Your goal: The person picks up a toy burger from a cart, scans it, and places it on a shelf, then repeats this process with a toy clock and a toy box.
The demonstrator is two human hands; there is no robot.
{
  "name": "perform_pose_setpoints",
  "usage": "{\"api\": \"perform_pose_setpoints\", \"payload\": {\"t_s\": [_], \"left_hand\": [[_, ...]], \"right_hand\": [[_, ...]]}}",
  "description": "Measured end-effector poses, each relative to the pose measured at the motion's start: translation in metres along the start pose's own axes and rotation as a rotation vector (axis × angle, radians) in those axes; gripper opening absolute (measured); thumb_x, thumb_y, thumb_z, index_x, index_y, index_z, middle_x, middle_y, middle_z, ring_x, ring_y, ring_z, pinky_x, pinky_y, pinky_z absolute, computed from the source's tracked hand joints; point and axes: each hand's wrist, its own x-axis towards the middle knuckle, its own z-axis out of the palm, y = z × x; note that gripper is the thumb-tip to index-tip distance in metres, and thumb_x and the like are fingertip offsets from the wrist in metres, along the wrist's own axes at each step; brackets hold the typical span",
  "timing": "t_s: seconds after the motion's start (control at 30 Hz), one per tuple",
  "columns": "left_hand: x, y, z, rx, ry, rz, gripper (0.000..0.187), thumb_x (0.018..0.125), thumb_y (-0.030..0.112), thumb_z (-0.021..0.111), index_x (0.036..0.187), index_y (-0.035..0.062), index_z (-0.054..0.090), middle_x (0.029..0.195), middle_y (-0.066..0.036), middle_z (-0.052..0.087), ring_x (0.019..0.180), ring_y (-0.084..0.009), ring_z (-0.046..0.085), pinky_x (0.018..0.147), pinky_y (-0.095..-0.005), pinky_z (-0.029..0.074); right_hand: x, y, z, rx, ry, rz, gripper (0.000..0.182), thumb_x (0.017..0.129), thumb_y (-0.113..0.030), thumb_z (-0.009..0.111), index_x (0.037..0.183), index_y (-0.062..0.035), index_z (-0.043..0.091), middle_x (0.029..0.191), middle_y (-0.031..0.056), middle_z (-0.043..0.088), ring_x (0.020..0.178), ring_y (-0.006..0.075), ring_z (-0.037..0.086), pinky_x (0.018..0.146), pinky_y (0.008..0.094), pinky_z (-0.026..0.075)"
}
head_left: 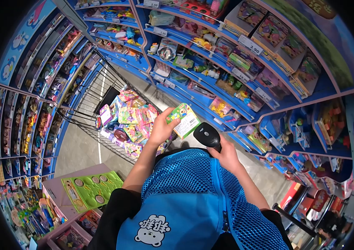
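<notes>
In my left hand is a small green toy package, its barcode side turned up towards me. My fingers grip its left edge. My right hand is wrapped round the handle of a black barcode scanner, whose head is close to the package's lower right corner. Just beyond my left hand stands a wire shopping cart, with a heap of colourful packaged toys inside it.
Blue shelves full of toys and price tags curve round in front and to the right. More stocked shelves stand at the left. A green tray with round pieces lies on a box at lower left.
</notes>
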Motion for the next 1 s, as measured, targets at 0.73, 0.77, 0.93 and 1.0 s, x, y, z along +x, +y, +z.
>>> {"api": "perform_pose_setpoints", "payload": {"t_s": [0.73,0.77,0.93,1.0], "left_hand": [[-0.0026,0.0000,-0.0022,0.035,0.039,0.033,0.036,0.086,0.009,0.068,0.120,0.0006,0.061,0.101,-0.014,0.070,0.096,-0.0187,0.066,0.086,-0.0323,0.049],[-0.0025,-0.0013,-0.0021,0.038,0.038,0.029,0.036,0.086,0.009,0.068,0.120,0.0005,0.061,0.101,-0.014,0.070,0.096,-0.0188,0.066,0.086,-0.0324,0.049],[-0.0019,-0.0005,-0.0013,0.027,0.039,0.026,0.035,0.086,0.009,0.068,0.120,-0.0001,0.060,0.101,-0.014,0.070,0.096,-0.0189,0.066,0.086,-0.0324,0.049],[-0.0014,-0.0003,-0.0012,0.005,0.031,0.017,0.036,0.086,0.009,0.068,0.120,-0.0002,0.060,0.101,-0.014,0.070,0.096,-0.0190,0.066,0.086,-0.0325,0.049]], "right_hand": [[0.0031,0.0019,0.0008,-0.006,-0.017,-0.012,0.033,0.083,-0.016,0.070,0.112,-0.0038,0.058,0.097,0.0203,0.068,0.093,0.0389,0.067,0.081,0.0431,0.052],[0.0031,0.0022,0.0007,-0.005,-0.018,-0.012,0.033,0.083,-0.016,0.070,0.112,-0.0038,0.058,0.097,0.0202,0.068,0.093,0.0388,0.067,0.081,0.0431,0.052],[0.0027,0.0009,0.0003,0.005,-0.018,-0.008,0.033,0.083,-0.016,0.070,0.111,-0.0038,0.058,0.097,0.0203,0.068,0.093,0.0388,0.067,0.081,0.0433,0.052],[0.0026,0.0004,0.0002,0.000,-0.017,-0.003,0.033,0.083,-0.016,0.070,0.111,-0.0039,0.058,0.097,0.0204,0.068,0.092,0.0389,0.067,0.080,0.0434,0.052]]}}
